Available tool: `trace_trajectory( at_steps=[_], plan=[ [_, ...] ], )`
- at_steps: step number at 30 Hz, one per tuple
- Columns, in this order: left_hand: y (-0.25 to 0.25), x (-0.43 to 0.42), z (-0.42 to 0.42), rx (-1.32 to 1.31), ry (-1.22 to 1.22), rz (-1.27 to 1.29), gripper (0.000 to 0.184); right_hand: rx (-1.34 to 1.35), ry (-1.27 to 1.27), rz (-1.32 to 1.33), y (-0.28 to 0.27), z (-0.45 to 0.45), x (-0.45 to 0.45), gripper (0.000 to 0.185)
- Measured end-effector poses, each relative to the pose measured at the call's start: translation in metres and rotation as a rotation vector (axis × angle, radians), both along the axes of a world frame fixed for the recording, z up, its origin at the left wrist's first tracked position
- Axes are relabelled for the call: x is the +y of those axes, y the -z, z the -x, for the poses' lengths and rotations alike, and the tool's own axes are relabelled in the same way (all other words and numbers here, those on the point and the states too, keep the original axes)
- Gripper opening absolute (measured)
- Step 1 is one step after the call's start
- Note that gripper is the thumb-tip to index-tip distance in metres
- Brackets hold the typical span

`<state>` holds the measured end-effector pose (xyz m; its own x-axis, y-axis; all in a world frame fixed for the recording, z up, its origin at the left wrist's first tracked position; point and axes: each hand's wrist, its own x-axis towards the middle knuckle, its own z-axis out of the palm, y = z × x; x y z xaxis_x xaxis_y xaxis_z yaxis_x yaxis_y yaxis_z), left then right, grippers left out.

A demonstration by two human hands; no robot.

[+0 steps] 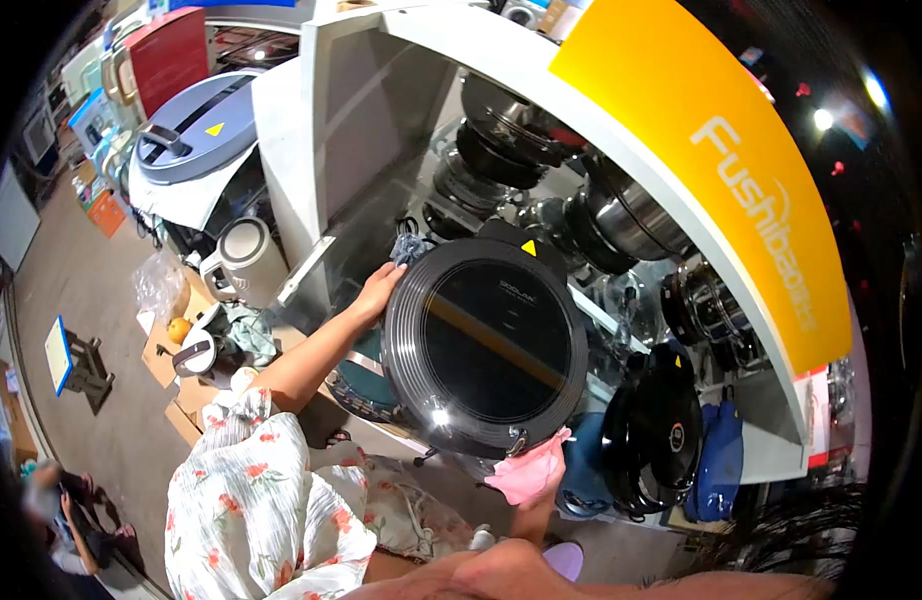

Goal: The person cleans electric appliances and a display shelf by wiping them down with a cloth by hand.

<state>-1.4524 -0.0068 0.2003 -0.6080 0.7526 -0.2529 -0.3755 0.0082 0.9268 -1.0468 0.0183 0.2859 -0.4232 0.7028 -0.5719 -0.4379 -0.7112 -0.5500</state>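
Observation:
A large round black appliance point(496, 340) with a ridged rim, a glossy dark top and a yellow triangle sticker is tilted in front of the shelf unit. My left hand point(378, 290) grips its left edge, the fingertips partly hidden behind it. At the lower right rim my right hand point(543, 478) has a pink cloth point(529, 470) against the appliance; the cloth covers most of the fingers. A dark grey cloth point(409, 248) lies beside the upper left rim, near my left fingertips.
The white shelf unit point(316, 140) holds pots and pans point(616, 215) behind the appliance. Another black cooker point(656, 430) stands at the right. A cream kettle point(246, 255) and cardboard point(186, 410) are at the left. A person point(66, 520) is at the far lower left.

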Motion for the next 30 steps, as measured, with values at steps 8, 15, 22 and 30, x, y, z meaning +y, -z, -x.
trace_trajectory(
  at_steps=[8, 15, 22, 30],
  plan=[
    [-0.031, 0.061, -0.045, 0.073, 0.095, -0.002, 0.046, -0.013, 0.094, -0.059, -0.009, -0.026, 0.011, 0.032],
    [-0.015, 0.141, -0.080, 0.269, 0.235, 0.068, 0.051, -0.054, 0.148, -0.089, -0.020, -0.060, 0.013, 0.032],
    [-0.005, 0.164, -0.061, 0.361, 0.393, 0.079, 0.053, -0.050, 0.157, -0.099, -0.014, -0.066, 0.014, 0.031],
    [-0.065, 0.028, -0.074, 0.878, 0.029, -0.153, 0.039, -0.049, -0.091, -0.113, -0.002, -0.029, -0.012, 0.031]
  ],
)
